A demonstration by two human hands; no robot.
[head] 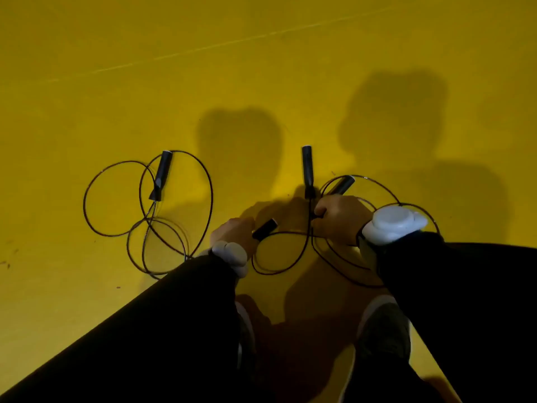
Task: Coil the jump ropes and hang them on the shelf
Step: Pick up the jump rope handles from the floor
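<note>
Jump ropes lie on the yellow floor (pixel 261 53), two in number, each a thin dark cord with black handles.

Left rope (pixel 145 199): its cord forms several overlapping loops on the floor, to the left of both hands. One handle (pixel 161 174) rests across the loops, tilted, narrow end toward the person. The cord runs back toward the left sleeve (pixel 162 315), where it passes out of sight.

Right rope (pixel 290 251): its cord lies in loose loops beneath and between the two hands, and extends past the right wrist. Two handles lie at the far side of the right hand: one upright handle (pixel 307 170) pointing away from the person, and one slanted handle (pixel 343 184) just beside it to the right.

Left hand (pixel 232 231): grip closed around a short black handle (pixel 266 228), whose free end points up and to the right. It cannot be told which rope this handle belongs to.

Right hand (pixel 340 219): fingers curled down at the point where the cords gather below the upright handle. Grip is together; whether it clamps a cord cannot be told.

Both wrists carry a pale band-mounted device: left device (pixel 229 254), right device (pixel 392 222). Both arms wear black sleeves. Two shoes (pixel 383 324) stand on the floor below the hands. Shadows of the person fall on the floor beyond the ropes.
</note>
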